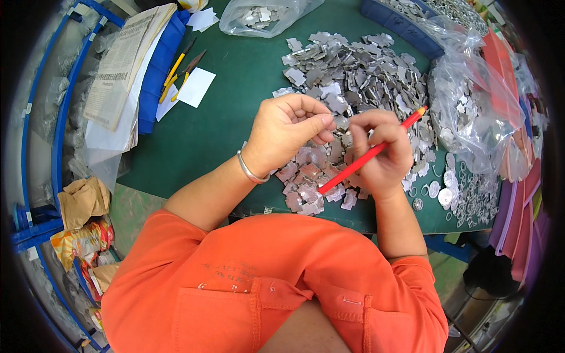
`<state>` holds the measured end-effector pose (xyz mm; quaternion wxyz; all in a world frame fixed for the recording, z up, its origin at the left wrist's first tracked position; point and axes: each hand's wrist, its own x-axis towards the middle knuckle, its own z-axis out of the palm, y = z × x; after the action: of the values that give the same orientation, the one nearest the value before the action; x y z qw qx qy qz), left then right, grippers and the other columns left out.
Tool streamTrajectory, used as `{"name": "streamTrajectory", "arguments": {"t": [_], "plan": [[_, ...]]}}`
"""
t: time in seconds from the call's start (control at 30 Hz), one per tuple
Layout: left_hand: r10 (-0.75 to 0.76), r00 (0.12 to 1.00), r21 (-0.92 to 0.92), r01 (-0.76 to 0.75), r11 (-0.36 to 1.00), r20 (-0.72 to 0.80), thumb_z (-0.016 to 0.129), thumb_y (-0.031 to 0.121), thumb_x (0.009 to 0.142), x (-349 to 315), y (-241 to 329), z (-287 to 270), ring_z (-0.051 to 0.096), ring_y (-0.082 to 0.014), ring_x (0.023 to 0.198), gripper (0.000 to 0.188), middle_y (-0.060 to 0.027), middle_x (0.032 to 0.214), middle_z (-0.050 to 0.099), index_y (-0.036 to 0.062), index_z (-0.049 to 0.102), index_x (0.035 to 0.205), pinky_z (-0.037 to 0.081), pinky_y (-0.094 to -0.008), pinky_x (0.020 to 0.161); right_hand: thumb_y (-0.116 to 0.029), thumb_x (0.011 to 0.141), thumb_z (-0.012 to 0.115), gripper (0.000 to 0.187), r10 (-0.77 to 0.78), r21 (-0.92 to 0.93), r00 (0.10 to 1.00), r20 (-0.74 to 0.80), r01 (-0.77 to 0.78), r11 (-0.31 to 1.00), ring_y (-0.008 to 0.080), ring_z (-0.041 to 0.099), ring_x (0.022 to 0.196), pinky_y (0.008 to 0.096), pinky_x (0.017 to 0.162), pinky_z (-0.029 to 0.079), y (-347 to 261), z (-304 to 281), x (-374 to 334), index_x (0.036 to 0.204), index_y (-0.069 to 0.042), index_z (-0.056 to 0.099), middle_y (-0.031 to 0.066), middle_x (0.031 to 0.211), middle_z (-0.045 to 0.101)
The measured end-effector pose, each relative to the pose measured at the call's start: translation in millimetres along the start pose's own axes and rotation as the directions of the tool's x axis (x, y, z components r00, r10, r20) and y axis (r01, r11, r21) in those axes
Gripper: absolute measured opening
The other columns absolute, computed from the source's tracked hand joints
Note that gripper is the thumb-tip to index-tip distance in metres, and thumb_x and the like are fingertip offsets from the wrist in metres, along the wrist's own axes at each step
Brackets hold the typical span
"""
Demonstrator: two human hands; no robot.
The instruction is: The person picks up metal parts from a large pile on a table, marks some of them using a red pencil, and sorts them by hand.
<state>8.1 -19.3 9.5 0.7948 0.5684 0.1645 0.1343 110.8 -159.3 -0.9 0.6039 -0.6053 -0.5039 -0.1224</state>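
A large heap of flat grey metal pieces (376, 76) with notched edges spreads over the green table in front of me. My left hand (288, 126), a silver bangle on its wrist, hovers above the heap's near left side. Its thumb is pressed to curled fingers; whatever they may hold is hidden. To its right, my right hand (382, 150) is closed around a red pencil (365, 162), which slants with one end up to the right and the other down over the near pieces. Some pieces beneath the hands (306, 179) look pinkish.
At the left, a blue bin (162, 70) bears newspapers (126, 65), beside yellow-handled pliers (173, 76) and white paper (197, 87). Metal pieces fill a clear bag (259, 15) at the back. Right of the heap lie another plastic bag (471, 100), metal discs (445, 197) and small rings (477, 197).
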Motion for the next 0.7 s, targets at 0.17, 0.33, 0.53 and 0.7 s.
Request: {"name": "streamTrajectory", "arguments": {"t": [0.17,0.33,0.53,0.7], "plan": [[0.136,0.986,0.19,-0.115,0.975,-0.101,0.063,0.005,0.083,9,-12,-12,0.061,-0.0117,0.068,0.013,-0.0078,0.08,0.065,-0.0045,0.06,0.092,0.05,-0.0235,0.062,0.009,0.079,0.061,0.023,0.388,0.165,0.913,-0.123,-0.367,0.916,0.0116,0.055,0.078,0.023,0.07,0.044,13,-8,-3,0.078,-0.004,0.042,0.0105,0.09,0.062],[0.318,0.944,0.824,-0.248,0.509,0.088,0.068,0.009,0.077,27,-7,-21,0.059,-0.0181,0.076,0.022,-0.0092,0.085,0.06,-0.0006,0.059,0.095,0.048,-0.0292,0.065,0.008,0.08,0.061,0.022,0.424,0.217,0.891,-0.164,-0.387,0.896,0.0101,0.053,0.078,0.0223,0.07,0.044,19,-18,3,0.079,-0.004,0.042,0.0105,0.09,0.062],[0.423,0.837,0.842,-0.477,0.252,0.348,0.073,0.011,0.069,49,-21,-14,0.054,-0.0315,0.086,0.028,-0.0126,0.089,0.054,0.0039,0.059,0.092,0.045,-0.037,0.075,0.008,0.08,0.061,0.021,0.378,0.132,0.921,-0.092,-0.365,0.922,0.0108,0.055,0.08,0.0228,0.071,0.045,14,-14,-1,0.077,-0.003,0.043,0.0117,0.09,0.062],[0.385,0.831,0.856,-0.489,0.165,0.401,0.073,0.009,0.067,50,-21,-12,0.053,-0.0314,0.087,0.021,-0.0117,0.09,0.053,0.0039,0.059,0.082,0.044,-0.0376,0.076,0.007,0.08,0.061,0.021,0.425,0.153,0.901,-0.092,-0.409,0.9,0.011,0.056,0.079,0.0231,0.071,0.045,13,-14,1,0.075,-0.003,0.043,0.0113,0.088,0.063]]}}
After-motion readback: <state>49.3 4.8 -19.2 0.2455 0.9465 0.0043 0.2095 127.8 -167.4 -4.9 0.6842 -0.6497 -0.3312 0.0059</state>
